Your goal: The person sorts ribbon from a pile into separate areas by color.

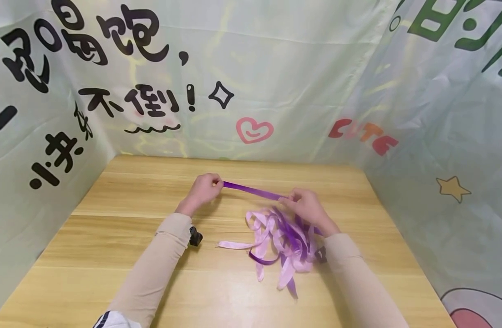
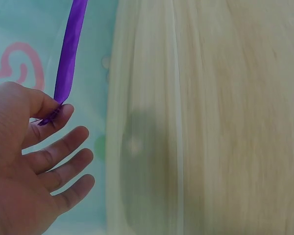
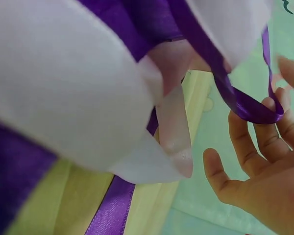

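Observation:
A dark purple ribbon [image 1: 251,189] stretches nearly straight between the two hands above the table. Its frayed end is pinched between the thumb and index finger of my left hand [image 1: 204,187]; that hand's other fingers [image 2: 71,164] are spread apart. My right hand [image 1: 306,205] holds the same ribbon farther along. In the right wrist view the ribbon [image 3: 252,110] bends round the fingertips, with the thumb blurred. Below and beside the right hand lies a tangled pile of pink and purple ribbons [image 1: 289,239], partly hidden by that hand and forearm.
The wooden table [image 1: 132,237] is enclosed by pale printed cloth [image 1: 300,82] at the back and sides. One pink ribbon tail [image 1: 236,245] reaches left from the pile. A small black camera [image 1: 195,237] sits at the left wrist.

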{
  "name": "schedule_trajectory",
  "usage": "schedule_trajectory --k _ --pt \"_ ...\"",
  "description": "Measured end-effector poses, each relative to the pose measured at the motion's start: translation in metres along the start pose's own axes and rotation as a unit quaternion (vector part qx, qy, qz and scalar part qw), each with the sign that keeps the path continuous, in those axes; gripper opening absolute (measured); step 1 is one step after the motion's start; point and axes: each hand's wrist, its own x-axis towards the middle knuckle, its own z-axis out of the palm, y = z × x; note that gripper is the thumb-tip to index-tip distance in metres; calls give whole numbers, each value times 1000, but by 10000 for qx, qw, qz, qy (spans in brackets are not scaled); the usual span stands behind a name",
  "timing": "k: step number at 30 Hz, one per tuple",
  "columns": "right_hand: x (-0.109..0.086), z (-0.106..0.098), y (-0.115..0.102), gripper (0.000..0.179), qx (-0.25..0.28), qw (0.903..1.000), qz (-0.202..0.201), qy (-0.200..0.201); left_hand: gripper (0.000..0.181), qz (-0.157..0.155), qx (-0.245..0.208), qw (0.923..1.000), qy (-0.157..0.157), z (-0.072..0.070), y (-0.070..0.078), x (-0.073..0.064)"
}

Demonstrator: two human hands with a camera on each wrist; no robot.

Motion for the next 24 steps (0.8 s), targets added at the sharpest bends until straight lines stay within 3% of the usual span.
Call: schedule_trajectory --k 4,11,17,24 --pt "1 -1 3 41 42 10000 74 46 26 -16 29 10000 69 -6 -5 -2" --pt "1 -6 7 44 342 9992 156 -118 27 -88 124 9997 194 -19 -17 -8" --pt "2 -11 8 49 420 9988 269 -24 27 -158 234 9988 393 -34 -30 -15" --pt "3 -13 5 30 434 9987 227 -103 27 -136 278 9986 420 -44 -35 -21"
